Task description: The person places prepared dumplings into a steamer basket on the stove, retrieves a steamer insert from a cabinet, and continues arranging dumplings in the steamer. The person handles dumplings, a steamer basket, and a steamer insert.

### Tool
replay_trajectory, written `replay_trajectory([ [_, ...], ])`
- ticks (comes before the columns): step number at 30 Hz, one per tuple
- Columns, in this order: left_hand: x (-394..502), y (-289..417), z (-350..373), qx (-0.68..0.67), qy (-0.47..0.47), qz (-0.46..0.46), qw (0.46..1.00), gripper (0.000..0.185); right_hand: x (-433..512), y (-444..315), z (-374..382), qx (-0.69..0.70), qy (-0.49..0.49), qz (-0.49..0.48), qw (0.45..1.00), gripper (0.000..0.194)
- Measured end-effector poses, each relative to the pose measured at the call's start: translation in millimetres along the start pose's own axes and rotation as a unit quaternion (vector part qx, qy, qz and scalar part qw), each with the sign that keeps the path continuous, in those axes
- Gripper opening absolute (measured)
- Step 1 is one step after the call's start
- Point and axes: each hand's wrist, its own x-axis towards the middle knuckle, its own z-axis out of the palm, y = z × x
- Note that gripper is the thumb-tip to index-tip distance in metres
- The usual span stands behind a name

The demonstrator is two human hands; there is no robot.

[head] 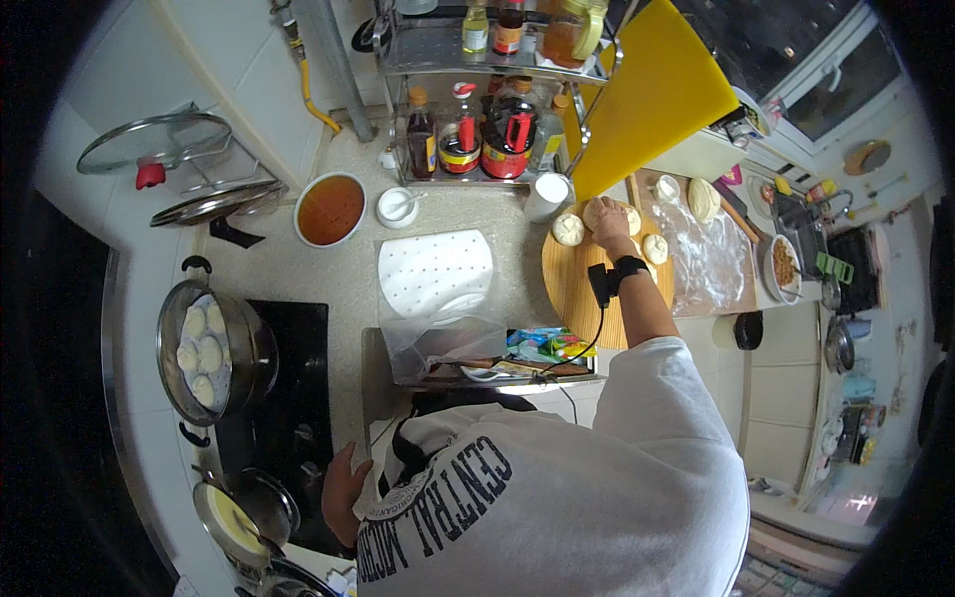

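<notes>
My right hand (610,222) reaches to the far side of a round wooden board (563,280), its fingers around a dough bun (593,212). More pale buns lie close by, one to the left (568,230) and one to the right (656,248); my wrist and forearm partly hide others. Low at the left, beside the black cooktop (287,358), is my left hand (345,496), fingers apart, with nothing seen in it. Several buns (200,354) sit in a steamer pot (257,358) at the left. Perforated white steamer liners (435,270) lie on the counter before me.
An open drawer (552,369) holds packets below the counter edge. A floured board (709,254) with a dough piece (703,200) and a bowl of filling (782,270) stand right. A bowl of brown liquid (330,210), bottle rack (477,179) and yellow cutting board (656,89) are behind.
</notes>
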Motion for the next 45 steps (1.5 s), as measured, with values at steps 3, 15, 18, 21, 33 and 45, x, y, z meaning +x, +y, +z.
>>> replay_trajectory([
  [3, -0.3, -4.0, 10.5, 0.005, 0.003, 0.001, 1.000, 0.058, 4.4, -11.3, -6.4, -0.045, -0.045, 0.001, 0.998, 0.074],
  [15, -3.1, -4.3, 16.6, -0.026, 0.052, 0.048, 0.997, 0.056, 12.6, 35.0, 31.7, 0.001, 0.120, -0.104, 0.987, 0.070],
  [18, -2.7, -8.3, 18.4, -0.018, 0.062, 0.054, 0.996, 0.053, 18.1, 49.7, 36.5, 0.072, 0.066, -0.075, 0.992, 0.046],
  [21, -1.2, -8.5, 20.8, -0.029, 0.046, -0.003, 0.999, 0.053, 24.7, 56.9, 40.3, 0.076, 0.114, -0.167, 0.976, 0.040],
  [33, 1.6, -46.3, 20.3, -0.052, 0.034, -0.021, 0.998, 0.046, -39.3, -94.9, -99.3, 0.655, -0.114, -0.027, 0.746, 0.043],
  [45, 27.9, -102.7, 34.3, -0.116, 0.022, -0.008, 0.993, 0.050, -154.1, -623.7, -186.8, 0.503, -0.564, -0.367, 0.543, 0.067],
])
